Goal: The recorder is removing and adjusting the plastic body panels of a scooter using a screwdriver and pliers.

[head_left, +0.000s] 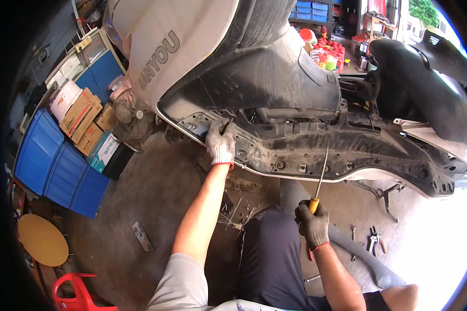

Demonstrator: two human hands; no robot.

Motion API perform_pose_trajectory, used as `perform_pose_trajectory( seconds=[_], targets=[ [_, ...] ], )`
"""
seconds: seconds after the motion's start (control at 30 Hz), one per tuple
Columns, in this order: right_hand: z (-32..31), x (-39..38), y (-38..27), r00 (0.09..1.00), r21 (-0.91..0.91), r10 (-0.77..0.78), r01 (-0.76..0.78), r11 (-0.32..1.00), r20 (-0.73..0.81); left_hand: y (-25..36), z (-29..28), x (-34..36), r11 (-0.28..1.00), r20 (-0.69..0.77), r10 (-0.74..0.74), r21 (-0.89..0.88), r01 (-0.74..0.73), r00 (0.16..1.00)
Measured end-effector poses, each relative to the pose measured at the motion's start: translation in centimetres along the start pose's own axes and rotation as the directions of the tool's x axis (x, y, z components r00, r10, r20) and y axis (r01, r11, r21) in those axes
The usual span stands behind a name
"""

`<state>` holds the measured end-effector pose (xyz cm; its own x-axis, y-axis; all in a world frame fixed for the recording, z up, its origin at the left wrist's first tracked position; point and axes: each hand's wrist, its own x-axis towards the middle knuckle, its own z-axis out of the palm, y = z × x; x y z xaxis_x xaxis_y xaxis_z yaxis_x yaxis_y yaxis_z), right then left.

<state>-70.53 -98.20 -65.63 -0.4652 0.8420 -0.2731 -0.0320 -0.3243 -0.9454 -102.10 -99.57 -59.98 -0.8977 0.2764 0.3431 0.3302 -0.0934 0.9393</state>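
A scooter with white and black body panels (275,78) stands across the view, its dusty black lower side panel (306,147) exposed along the footboard. My left hand (221,144), in a grey work glove, is closed on the front part of that panel; its fingertips are partly hidden in the dark recess. Gloved too, my right hand (314,225) grips a screwdriver (314,206) by its yellow handle. The long metal shaft points up and crosses in front of the panel's lower edge. Whether its tip touches the panel I cannot tell.
Pliers (372,241) and a wrench (353,233) lie on the floor at right. A flat metal piece (142,236) rests at left. Blue bins (62,160), cardboard boxes (80,116), a fan (132,116), a round yellow top (42,240) and a red chair (75,293) line the left side.
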Motion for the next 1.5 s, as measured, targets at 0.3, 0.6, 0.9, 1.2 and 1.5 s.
perform_pose_trajectory(
  seconds=[0.3,0.6,0.9,1.2,1.5],
  targets=[
    [-2.3,-1.1,2.8,0.999,-0.036,0.013,-0.015,0.999,-0.044,-2.6,1.8,2.3,0.984,-0.048,0.007,0.179,0.002,0.999],
    [-2.5,-1.7,3.4,0.997,-0.004,0.044,-0.045,0.999,-0.067,-0.4,2.4,2.4,0.918,-0.078,0.094,0.392,-0.056,0.993],
    [-2.5,-2.2,3.4,0.996,-0.024,0.053,-0.055,0.998,-0.069,2.0,1.7,2.3,0.835,-0.042,0.141,0.542,-0.096,0.989],
    [-2.3,-2.4,3.7,0.997,-0.037,0.049,-0.051,0.998,-0.060,3.0,2.0,2.0,0.804,-0.048,0.071,0.594,-0.029,0.996],
    [-2.0,-2.3,4.6,0.998,-0.017,0.048,-0.049,0.999,-0.039,1.0,1.9,2.8,0.895,-0.064,0.151,0.432,-0.109,0.987]
  ],
)
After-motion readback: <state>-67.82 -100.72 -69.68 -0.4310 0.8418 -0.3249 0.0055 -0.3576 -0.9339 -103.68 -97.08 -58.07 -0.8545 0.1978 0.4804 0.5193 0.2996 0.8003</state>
